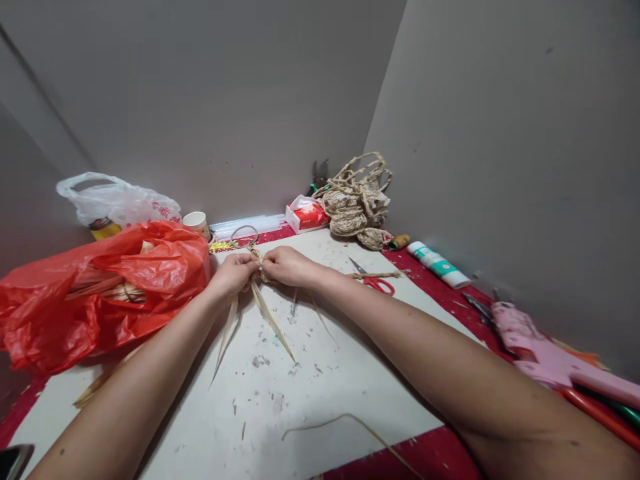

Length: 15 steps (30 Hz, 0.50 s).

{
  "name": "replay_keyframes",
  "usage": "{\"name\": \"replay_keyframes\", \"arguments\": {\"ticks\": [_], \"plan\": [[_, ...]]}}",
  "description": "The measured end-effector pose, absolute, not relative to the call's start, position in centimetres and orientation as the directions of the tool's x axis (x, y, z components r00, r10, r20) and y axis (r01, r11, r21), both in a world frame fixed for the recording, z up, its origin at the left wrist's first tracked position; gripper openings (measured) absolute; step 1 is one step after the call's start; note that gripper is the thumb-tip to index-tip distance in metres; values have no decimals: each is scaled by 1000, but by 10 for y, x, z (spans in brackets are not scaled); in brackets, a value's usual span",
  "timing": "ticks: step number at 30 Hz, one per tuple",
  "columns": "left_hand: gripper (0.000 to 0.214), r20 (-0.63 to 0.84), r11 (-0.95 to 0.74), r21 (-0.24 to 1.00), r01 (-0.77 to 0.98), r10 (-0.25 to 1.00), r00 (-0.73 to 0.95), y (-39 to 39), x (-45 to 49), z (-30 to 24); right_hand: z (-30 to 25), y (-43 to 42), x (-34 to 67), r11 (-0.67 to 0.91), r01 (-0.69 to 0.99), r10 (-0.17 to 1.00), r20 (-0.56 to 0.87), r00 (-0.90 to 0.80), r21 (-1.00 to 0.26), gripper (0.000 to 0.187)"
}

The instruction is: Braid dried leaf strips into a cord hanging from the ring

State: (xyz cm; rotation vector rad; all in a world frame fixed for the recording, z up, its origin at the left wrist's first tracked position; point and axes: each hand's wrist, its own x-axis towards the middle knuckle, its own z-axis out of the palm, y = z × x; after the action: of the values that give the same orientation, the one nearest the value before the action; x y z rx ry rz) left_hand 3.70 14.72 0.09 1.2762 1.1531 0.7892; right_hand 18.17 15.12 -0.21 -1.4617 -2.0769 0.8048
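My left hand [234, 275] and my right hand [289, 265] meet near the middle of the work surface, fingers pinched on a small piece of braided straw [256, 254]. A thin round ring [244, 236] stands out above the braid. Long pale straw strands [270, 319] hang below the hands toward me. Part of the braid is hidden by my fingers. Beyond my right wrist lie scissors with red handles [379, 285], beside a twisted straw cord [375, 274].
A red plastic bag [165, 267] holding straw bundles sits left, a white bag [127, 203] behind it. At the back are a cup [196, 223], a tissue pack [311, 215] and coiled straw braid [350, 207]. A white-green roll [440, 265] and pink glue gun [555, 350] lie right.
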Motion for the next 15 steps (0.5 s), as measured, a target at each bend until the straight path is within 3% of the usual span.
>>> {"name": "replay_keyframes", "arguments": {"ticks": [4, 8, 11, 15], "plan": [[12, -151, 94, 974, 205, 947, 284, 148, 37, -4, -2, 149, 182, -3, 430, 922, -169, -348, -903, 24], [11, -25, -64, 960, 272, 950, 312, 151, 36, -10, -4, 149, 182, -195, 198, 871, -263, -416, -961, 24], [12, -11, -134, 929, 345, 922, 387, 150, 33, -6, -4, 147, 180, -185, 197, 878, -252, -406, -963, 23], [13, -191, -76, 885, 459, 839, 509, 147, 27, 7, -1, 143, 178, -121, 328, 895, -246, -373, -937, 28]]}}
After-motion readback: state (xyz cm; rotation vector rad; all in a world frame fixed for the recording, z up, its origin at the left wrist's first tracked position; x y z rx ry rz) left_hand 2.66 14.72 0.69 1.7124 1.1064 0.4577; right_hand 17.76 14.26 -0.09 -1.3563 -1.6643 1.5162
